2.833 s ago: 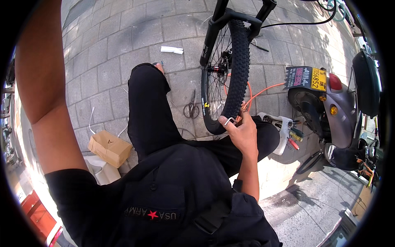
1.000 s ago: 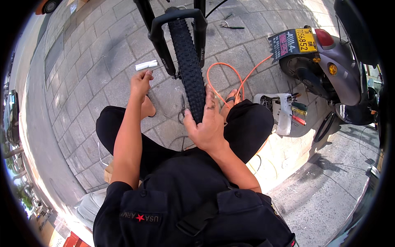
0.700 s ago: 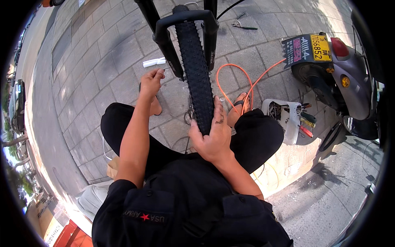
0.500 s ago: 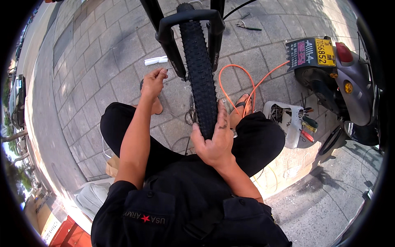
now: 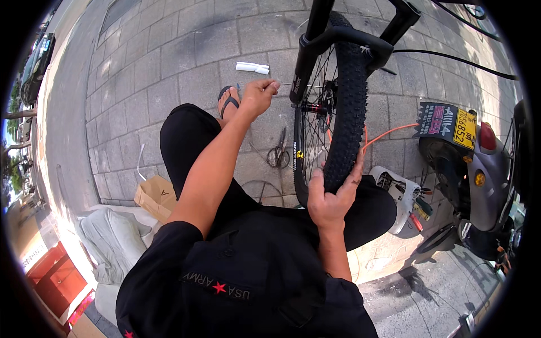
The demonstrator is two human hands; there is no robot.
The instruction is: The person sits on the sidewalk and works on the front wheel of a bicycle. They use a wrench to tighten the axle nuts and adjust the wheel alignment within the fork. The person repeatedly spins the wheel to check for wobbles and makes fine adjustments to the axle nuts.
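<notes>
A bicycle front wheel with a knobby black tyre (image 5: 348, 112) stands before me in a black fork (image 5: 305, 70). Its hub (image 5: 315, 108) and some spokes show on the left side. My right hand (image 5: 331, 200) grips the tyre's near lower part, thumb to the left and fingers along the right side. Just left of the fork, my left hand (image 5: 259, 97) is closed in a pinch on a thin metal rod (image 5: 286, 84). The rod points toward the wheel; its far end is hard to make out among the fork and spokes.
Black-handled scissors (image 5: 278, 153) lie on the paving, a white wrapper-like piece (image 5: 252, 67) farther off. Right of my knee is a white tool container (image 5: 397, 188); a parked scooter (image 5: 484, 163) stands beyond. An orange cable (image 5: 389, 133) runs between wheel and scooter. A paper bag (image 5: 156, 197) sits left.
The wheel and fork now appear farther right and angled, showing hub and spokes. My left hand has come nearer the fork, and the rod in it now shows. My right hand stays on the tyre.
</notes>
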